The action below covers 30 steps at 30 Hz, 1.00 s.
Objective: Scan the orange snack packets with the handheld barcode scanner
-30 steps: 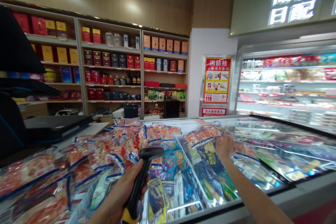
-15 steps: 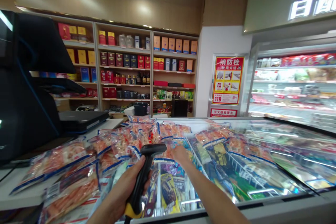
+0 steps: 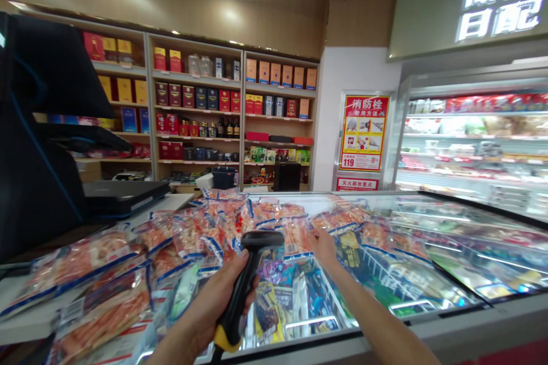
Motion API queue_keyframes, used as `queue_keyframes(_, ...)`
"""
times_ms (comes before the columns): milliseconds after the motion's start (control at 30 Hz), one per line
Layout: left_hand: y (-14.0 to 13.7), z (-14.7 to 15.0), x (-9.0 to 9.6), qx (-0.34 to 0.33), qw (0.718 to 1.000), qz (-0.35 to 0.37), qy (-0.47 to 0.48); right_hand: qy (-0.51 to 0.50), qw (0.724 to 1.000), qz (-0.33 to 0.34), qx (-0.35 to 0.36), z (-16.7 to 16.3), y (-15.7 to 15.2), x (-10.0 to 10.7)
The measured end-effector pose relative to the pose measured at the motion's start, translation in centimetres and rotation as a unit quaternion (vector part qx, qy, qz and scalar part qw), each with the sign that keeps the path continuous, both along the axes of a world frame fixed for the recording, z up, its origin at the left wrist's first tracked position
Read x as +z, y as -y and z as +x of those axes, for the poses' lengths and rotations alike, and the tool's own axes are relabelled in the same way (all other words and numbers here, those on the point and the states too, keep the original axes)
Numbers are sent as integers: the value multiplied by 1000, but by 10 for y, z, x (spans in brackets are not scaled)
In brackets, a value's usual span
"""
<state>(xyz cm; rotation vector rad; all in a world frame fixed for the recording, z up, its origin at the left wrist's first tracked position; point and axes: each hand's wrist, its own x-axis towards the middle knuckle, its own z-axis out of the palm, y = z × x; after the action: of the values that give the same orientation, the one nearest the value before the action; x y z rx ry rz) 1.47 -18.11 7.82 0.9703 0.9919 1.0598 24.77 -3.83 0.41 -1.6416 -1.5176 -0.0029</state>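
My left hand (image 3: 222,291) is wrapped round the handle of a black and yellow barcode scanner (image 3: 242,285). The scanner's head points to the right, just short of a clear, blue-edged packet of pinkish-orange food (image 3: 295,235) with a barcode on its near end. At that packet's right edge is my right hand (image 3: 325,248), its fingers bent and closed on the edge; the fingertips are partly hidden. Many similar packets (image 3: 188,234) lie heaped to the left and behind. Under the glass below both hands are colourful frozen-food bags (image 3: 274,311).
A chest freezer (image 3: 428,316) with a glass top runs across to the right. On the left stands a black checkout machine (image 3: 38,142) above a white counter (image 3: 25,319). Shelves of boxes (image 3: 197,97) line the back wall, and a lit open fridge (image 3: 475,142) stands at the right.
My right hand has moved to the right, uncovering the packet with the barcode. The scanner in my left hand has shifted right as well. The view has turned slightly right.
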Motion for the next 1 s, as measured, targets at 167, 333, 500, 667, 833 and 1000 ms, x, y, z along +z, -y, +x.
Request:
queue_keyframes(167,2,12,4,-15,1000,10,-5,-48,996,43,-68,22,-2,0)
queue_keyframes(333,-1,19,5,-70,997,-12,-30,-67,990,67,-104,34,-4,-3)
queue_keyframes(500,-9,25,2,-86,996,6,2,-83,986,85,-113,42,-6,-1)
queue_keyframes(667,-17,30,-3,-101,994,30,12,-90,985,100,-108,49,-7,1)
queue_keyframes(833,-27,36,-10,-78,996,30,12,-95,985,99,-109,51,-10,0)
queue_keyframes(1000,-25,44,-12,-56,998,41,0,-104,983,102,-112,52,-10,1)
